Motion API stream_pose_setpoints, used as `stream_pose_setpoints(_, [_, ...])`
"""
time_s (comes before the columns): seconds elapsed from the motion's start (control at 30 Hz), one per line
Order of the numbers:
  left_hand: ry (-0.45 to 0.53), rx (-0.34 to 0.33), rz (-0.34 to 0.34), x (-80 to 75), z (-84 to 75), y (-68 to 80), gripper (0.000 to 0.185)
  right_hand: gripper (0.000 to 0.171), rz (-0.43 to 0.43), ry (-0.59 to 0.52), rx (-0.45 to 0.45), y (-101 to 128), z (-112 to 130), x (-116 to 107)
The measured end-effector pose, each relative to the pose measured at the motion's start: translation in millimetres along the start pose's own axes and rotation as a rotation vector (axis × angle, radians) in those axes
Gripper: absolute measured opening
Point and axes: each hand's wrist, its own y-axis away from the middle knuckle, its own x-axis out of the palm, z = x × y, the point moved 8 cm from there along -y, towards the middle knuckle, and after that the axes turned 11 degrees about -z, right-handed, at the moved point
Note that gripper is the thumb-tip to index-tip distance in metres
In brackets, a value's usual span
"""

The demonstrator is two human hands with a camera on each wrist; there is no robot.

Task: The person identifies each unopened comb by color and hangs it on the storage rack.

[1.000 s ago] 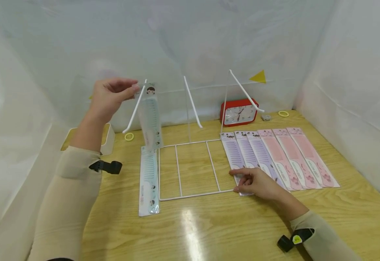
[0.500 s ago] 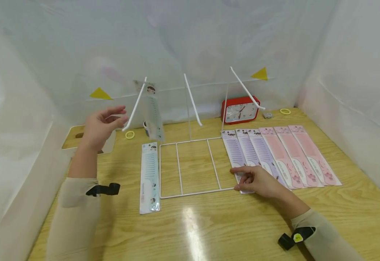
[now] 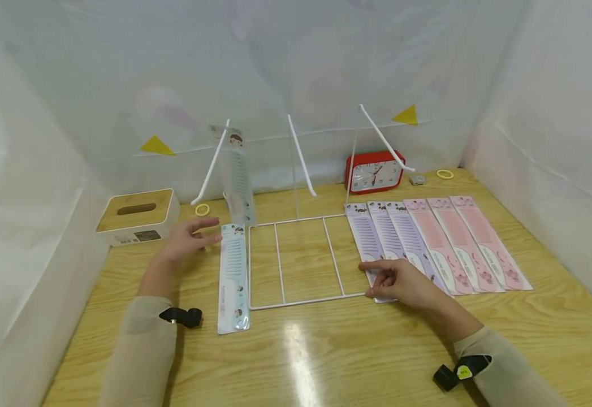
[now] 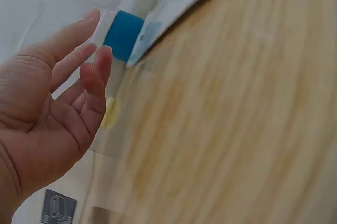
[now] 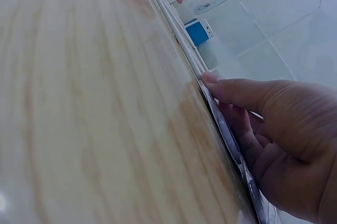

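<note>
Left hand (image 3: 186, 240) open beside a packaged comb, right hand (image 3: 402, 281) resting on another.

The left hand hovers with fingers straight and apart, holding nothing, just beside the top of the pale blue comb in its flat card pack (image 3: 233, 277) on the wooden table (image 3: 377, 356). The right hand's fingers curl loosely over the lower end of the nearest lilac packaged comb (image 3: 368, 244), seemingly pressing rather than gripping it, though the wrist view is unclear. One blue comb pack (image 3: 237, 172) already hangs on the left prong of the white wire display rack (image 3: 296, 260); the step looks like collecting the second blue one, which calls for pinching its top. Counted: two blue, three lilac, three pink packs (image 3: 471, 242), three prongs.
</note>
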Motion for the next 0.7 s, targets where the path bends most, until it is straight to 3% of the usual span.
stream_pose_setpoints(0.1, [0.020, -0.013, 0.002, 7.2, 7.7, -5.2, 0.066, 0.057, 0.000, -0.016, 0.006, 0.2, 0.4, -0.1])
stream_pose_setpoints(0.4, [-0.068, 0.073, -0.010, 12.3, 10.6, -11.3, 0.067, 0.057, -0.001, -0.014, 0.011, 0.4, 1.0, 0.0])
stream_pose_setpoints(0.6, [-0.203, 0.138, -0.022, 14.7, 3.3, -12.9, 0.068, 0.059, 0.007, -0.040, 0.018, 1.3, 0.4, 0.4])
stream_pose_setpoints(0.7, [-0.253, 0.129, -0.034, 14.2, 2.3, -12.5, 0.064, 0.059, 0.009, -0.050, 0.016, 1.5, -0.4, 1.5])
